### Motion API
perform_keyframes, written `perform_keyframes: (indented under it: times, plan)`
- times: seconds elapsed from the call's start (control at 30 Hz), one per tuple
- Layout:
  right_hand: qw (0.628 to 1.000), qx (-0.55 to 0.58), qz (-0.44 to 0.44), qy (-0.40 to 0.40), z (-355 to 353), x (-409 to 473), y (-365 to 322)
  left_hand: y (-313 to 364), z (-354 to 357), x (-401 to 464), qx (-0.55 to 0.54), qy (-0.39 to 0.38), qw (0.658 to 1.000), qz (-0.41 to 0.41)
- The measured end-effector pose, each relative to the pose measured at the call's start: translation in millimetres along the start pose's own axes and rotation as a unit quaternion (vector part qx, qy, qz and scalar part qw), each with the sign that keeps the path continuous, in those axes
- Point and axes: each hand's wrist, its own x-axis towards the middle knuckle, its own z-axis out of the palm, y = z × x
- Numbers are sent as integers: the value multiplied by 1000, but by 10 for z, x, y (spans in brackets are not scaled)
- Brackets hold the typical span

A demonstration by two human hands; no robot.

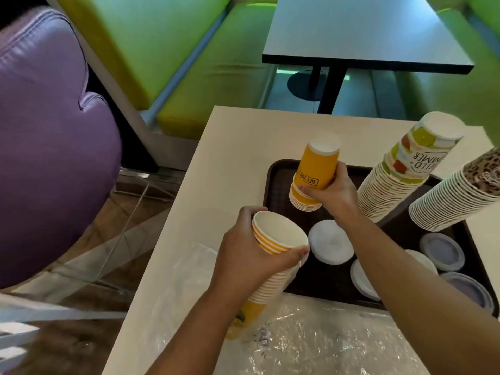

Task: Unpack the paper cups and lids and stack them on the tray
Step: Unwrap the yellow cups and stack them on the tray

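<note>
The right hand (334, 194) grips a short yellow cup stack (313, 173) upside down, rims facing the tray (273, 180), probably to stand it there. Bare tray lies just below its fingers (305, 190); lids (331, 240) sit nearer. The left hand (243, 253) clasps a taller yellow stack (273, 255), mouth up, over the desk (230, 158) edge.

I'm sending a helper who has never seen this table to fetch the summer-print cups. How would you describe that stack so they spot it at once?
Start at the dark brown tray on the cream table. Two tall leaning stacks of upside-down cups stand at its far right side. Take the left one, the fruit-print stack: its top cup is white with lime and red fruit slices, while its neighbour, the leopard-print stack, is topped in brown spots.
</note>
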Motion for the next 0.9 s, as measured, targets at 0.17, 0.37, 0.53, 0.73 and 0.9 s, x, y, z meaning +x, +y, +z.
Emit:
perform_keyframes:
  times: [0.17,0.37,0.53,0.73,0.9]
  plan:
    - [999,-33,-12,20,92,-23,162,-8,10,16,-5,2,1000,-1]
    - [999,-51,-5,4,89,-45,173,21,14,7,1,6,1000,-1]
    - [987,10,-115,115,-75,-395,3,30,25,-43,6,14,1000,0]
    - [979,-9,-200,-51,-359,-960,-382,90,64,-155,8,27,1000,9]
    - [927,-96,-110,-344,-537,-1232,-657,162,125,-275,7,13,999,30]
